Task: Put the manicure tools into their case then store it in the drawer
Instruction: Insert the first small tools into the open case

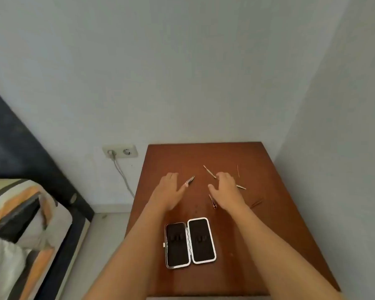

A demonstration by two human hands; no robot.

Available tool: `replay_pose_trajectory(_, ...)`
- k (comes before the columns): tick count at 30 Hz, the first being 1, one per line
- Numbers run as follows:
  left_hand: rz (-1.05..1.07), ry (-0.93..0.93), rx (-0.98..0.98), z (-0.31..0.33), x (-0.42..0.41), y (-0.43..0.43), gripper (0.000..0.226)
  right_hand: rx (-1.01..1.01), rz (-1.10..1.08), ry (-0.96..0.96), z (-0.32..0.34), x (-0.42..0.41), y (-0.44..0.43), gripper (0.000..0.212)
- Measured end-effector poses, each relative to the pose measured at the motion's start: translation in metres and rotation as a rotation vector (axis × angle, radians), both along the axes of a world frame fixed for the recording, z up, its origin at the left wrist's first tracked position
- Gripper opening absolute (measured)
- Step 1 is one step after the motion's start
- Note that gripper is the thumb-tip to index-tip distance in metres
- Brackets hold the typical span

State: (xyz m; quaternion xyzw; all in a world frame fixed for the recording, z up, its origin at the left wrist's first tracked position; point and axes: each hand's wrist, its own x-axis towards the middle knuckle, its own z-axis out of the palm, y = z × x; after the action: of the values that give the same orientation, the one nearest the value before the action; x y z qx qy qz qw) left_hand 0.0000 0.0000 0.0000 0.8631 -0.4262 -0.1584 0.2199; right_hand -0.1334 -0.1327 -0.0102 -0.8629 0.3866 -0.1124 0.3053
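Observation:
An open manicure case (pixel 190 242) with a black lining and a silver rim lies flat on the brown nightstand top (pixel 268 213), near its front. Several thin metal tools are scattered farther back. A nail clipper (pixel 190 180) lies just beside the thumb of my left hand (pixel 168 191), which is open with fingers spread. My right hand (pixel 225 189) hovers open over the middle of the tools. A pointed tool (pixel 209 171) lies by its fingertips, another tool (pixel 241 187) pokes out from under it, and a small clipper (pixel 212 201) lies by its wrist. No drawer is visible.
A thin dark tool (pixel 256 202) lies at the right of the top, and a fine wire-like piece (pixel 238 170) near the back. White walls close in behind and to the right. A wall socket (pixel 120 151) with a cable and a bed (pixel 20 224) are to the left.

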Motion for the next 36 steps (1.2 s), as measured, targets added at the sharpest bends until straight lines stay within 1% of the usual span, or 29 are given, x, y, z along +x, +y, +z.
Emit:
replay_pose_trajectory(3,0.027,-0.007,0.020,-0.023,-0.005,0.016,0.060,-0.048,0.044,0.036,-0.025,-0.005,0.008,0.036)
replay_pose_trajectory(7,0.054,0.026,0.009,-0.043,-0.020,0.046,0.058,-0.175,0.093,0.081,-0.047,-0.018,0.024,0.016)
replay_pose_trajectory(11,0.082,0.101,-0.009,-0.050,-0.046,0.086,0.063,-0.189,0.063,0.117,-0.040,-0.039,0.041,0.017)
replay_pose_trajectory(14,0.072,0.139,0.020,-0.051,-0.065,0.113,0.075,-0.120,0.027,-0.004,-0.023,-0.051,0.055,0.011)
replay_pose_trajectory(16,0.038,0.149,0.033,-0.053,-0.076,0.126,0.085,-0.060,0.059,-0.071,-0.012,-0.056,0.066,0.009)
replay_pose_trajectory(17,0.016,0.135,0.049,-0.054,-0.083,0.131,0.093,-0.033,0.092,-0.094,-0.009,-0.058,0.072,0.009)
replay_pose_trajectory(20,-0.016,0.041,0.097,-0.060,-0.095,0.138,0.124,0.053,0.163,-0.160,0.000,-0.059,0.092,0.015)
replay_pose_trajectory(22,-0.009,-0.017,0.094,-0.065,-0.097,0.139,0.133,0.105,0.176,-0.198,0.003,-0.055,0.101,0.015)
replay_pose_trajectory(26,0.005,-0.116,0.039,-0.072,-0.097,0.139,0.127,0.147,0.187,-0.243,-0.001,-0.034,0.109,0.015)
replay_pose_trajectory(29,0.014,-0.129,0.017,-0.075,-0.093,0.132,0.123,0.142,0.192,-0.224,-0.009,-0.012,0.108,0.015)
replay_pose_trajectory(32,0.006,-0.152,0.032,-0.075,-0.085,0.125,0.112,0.130,0.219,-0.177,-0.015,0.008,0.104,0.015)
replay_pose_trajectory(34,0.004,-0.168,0.025,-0.078,-0.080,0.122,0.114,0.116,0.250,-0.125,-0.017,0.018,0.099,0.017)
replay_pose_trajectory(36,0.012,-0.178,0.001,-0.081,-0.077,0.120,0.117,0.087,0.313,-0.049,-0.016,0.025,0.091,0.013)
